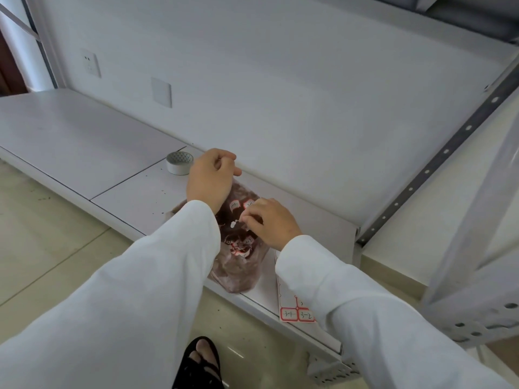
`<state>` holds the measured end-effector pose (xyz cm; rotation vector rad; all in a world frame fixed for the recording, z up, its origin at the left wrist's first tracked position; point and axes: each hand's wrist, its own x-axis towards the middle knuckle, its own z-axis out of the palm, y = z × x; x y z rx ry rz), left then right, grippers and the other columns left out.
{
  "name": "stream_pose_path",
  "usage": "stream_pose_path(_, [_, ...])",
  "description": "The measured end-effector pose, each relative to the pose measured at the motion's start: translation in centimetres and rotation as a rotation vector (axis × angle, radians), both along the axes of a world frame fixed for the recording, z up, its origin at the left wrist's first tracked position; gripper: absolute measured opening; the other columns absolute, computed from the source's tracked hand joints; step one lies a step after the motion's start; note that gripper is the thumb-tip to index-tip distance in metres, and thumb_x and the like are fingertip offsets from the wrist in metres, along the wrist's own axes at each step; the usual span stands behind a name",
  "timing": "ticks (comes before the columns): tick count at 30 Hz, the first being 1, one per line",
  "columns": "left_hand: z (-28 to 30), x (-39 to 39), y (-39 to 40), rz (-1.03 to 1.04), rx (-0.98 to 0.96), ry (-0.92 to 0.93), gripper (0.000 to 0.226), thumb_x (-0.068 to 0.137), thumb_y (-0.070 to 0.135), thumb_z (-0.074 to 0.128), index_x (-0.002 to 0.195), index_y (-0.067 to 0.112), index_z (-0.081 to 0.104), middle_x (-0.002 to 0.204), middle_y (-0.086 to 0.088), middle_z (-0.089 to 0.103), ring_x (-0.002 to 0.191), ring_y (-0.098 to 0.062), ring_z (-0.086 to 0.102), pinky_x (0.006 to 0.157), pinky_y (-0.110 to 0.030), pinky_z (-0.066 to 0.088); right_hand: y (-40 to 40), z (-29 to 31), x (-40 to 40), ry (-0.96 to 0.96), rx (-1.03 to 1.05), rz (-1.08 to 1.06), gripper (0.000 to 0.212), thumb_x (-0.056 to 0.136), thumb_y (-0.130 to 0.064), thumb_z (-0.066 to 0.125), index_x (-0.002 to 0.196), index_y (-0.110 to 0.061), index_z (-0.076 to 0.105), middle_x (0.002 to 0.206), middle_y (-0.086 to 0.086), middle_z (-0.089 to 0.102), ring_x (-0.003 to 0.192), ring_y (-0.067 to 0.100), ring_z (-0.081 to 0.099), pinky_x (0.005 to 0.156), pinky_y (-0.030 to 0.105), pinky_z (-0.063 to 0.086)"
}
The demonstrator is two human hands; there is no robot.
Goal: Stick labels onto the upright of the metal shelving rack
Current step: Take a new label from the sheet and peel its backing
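A translucent brownish plastic bag (238, 272) stands on the white metal shelf (134, 189), with several red-bordered labels (235, 204) stuck to it and crumpled inside. My left hand (210, 178) pinches the bag's top edge and holds it up. My right hand (269, 221) is at the bag's mouth, fingertips closed on a small white label piece. A label sheet (295, 314) with red-framed stickers marked "3-1" and "3-2" lies on the shelf under my right sleeve. The perforated rack upright (438, 158) rises diagonally at the right.
A roll of white tape (179, 163) stands on the shelf left of my left hand. Another perforated post (477, 276) stands near at the right. Two wall sockets (91, 63) are on the white wall. My sandalled foot (200, 363) is on the tiled floor.
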<state>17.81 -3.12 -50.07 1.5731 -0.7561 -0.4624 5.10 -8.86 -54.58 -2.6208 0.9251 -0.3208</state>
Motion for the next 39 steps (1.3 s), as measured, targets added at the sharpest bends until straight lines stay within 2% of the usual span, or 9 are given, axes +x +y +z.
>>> stream_pose_path(6, [0.3,-0.1,0.2,0.013,-0.021,0.01,0.024,0.089,0.016,0.041,0.082,0.031,0.058,0.07,0.01,0.068,0.066,-0.011,0.056,0.08,-0.035,0.05,-0.1,-0.2,0.2,-0.042,-0.003,-0.079,0.035,0.077,-0.016,0.065,0.055,-0.026,0.039,0.077,-0.002,0.051,0.079,0.023,0.051,0.067,0.03,0.038])
stream_pose_path(11, [0.4,-0.6,-0.2,-0.017,-0.037,0.015,0.022,0.09,0.013,0.041,0.088,0.025,0.06,0.07,0.01,0.067,0.07,-0.017,0.057,0.081,-0.037,0.052,-0.1,-0.6,-0.5,-0.055,0.143,-0.066,0.009,0.081,-0.019,0.064,0.074,-0.024,0.061,0.076,-0.006,0.059,0.074,0.017,0.056,0.07,0.031,0.046])
stream_pose_path(14, [0.3,-0.8,-0.3,-0.027,-0.028,0.009,0.021,0.09,0.014,0.041,0.092,0.022,0.061,0.071,0.009,0.067,0.071,-0.018,0.057,0.079,-0.036,0.052,-0.1,-0.7,-0.8,-0.1,0.18,-0.131,0.024,0.083,-0.037,0.063,0.07,-0.017,0.062,0.071,0.003,0.064,0.065,0.017,0.054,0.062,0.028,0.042])
stream_pose_path(19, [-0.4,-0.9,-0.7,-0.124,0.069,-0.003,0.018,0.091,0.016,0.045,0.084,0.023,0.061,0.072,0.008,0.067,0.067,-0.011,0.06,0.08,-0.033,0.051,-0.2,-0.9,-1.0,-0.225,0.237,-0.123,0.017,0.075,-0.01,0.061,0.065,-0.014,0.048,0.066,-0.003,0.053,0.063,0.016,0.045,0.062,0.027,0.04])
stream_pose_path(23, [-1.3,-0.8,-0.7,-0.204,0.163,-0.075,0.016,0.09,0.017,0.047,0.093,0.017,0.063,0.078,0.002,0.071,0.073,-0.012,0.064,0.084,-0.031,0.051,-0.4,-1.1,-0.9,-0.273,0.281,-0.099,0.024,0.075,-0.002,0.061,0.073,-0.025,0.056,0.075,-0.007,0.055,0.072,0.014,0.052,0.071,0.028,0.044])
stream_pose_path(27, [-1.7,-0.5,-0.8,-0.24,0.229,-0.085,0.017,0.089,0.015,0.049,0.097,0.014,0.064,0.075,0.003,0.07,0.077,-0.018,0.064,0.073,-0.024,0.049,-0.3,-1.1,-0.8,-0.279,0.356,-0.117,0.01,0.084,-0.025,0.064,0.079,-0.02,0.071,0.091,0.003,0.062,0.088,0.02,0.058,0.082,0.034,0.047])
stream_pose_path(32, [-2.0,-0.5,-0.8,-0.234,0.24,-0.098,0.016,0.09,0.015,0.05,0.096,0.013,0.064,0.08,-0.002,0.07,0.071,-0.011,0.061,0.065,-0.015,0.044,-1.8,-1.5,-1.7,-0.446,0.243,-0.392,0.024,0.091,-0.017,0.047,0.09,-0.012,0.071,0.102,0.009,0.066,0.098,0.021,0.056,0.085,0.032,0.041])
stream_pose_path(36, [-2.2,-0.4,-1.2,-0.247,0.255,-0.117,0.015,0.088,0.017,0.05,0.086,0.018,0.065,0.074,0.005,0.069,0.072,-0.01,0.061,0.082,-0.026,0.05,-4.3,-4.3,-5.7,-0.124,0.226,-0.615,0.029,0.088,-0.025,0.052,0.111,-0.011,0.063,0.126,0.011,0.058,0.113,0.027,0.054,0.093,0.033,0.042])
stream_pose_path(39, [-2.3,-0.9,-1.4,-0.262,0.272,-0.118,0.017,0.085,0.018,0.05,0.074,0.026,0.06,0.069,0.01,0.068,0.078,-0.014,0.064,0.091,-0.032,0.049,-4.1,-6.5,-9.3,0.407,0.32,-0.512,0.095,0.069,-0.05,0.073,0.145,-0.026,0.02,0.154,0.004,0.021,0.14,0.027,0.023,0.11,0.047,0.028])
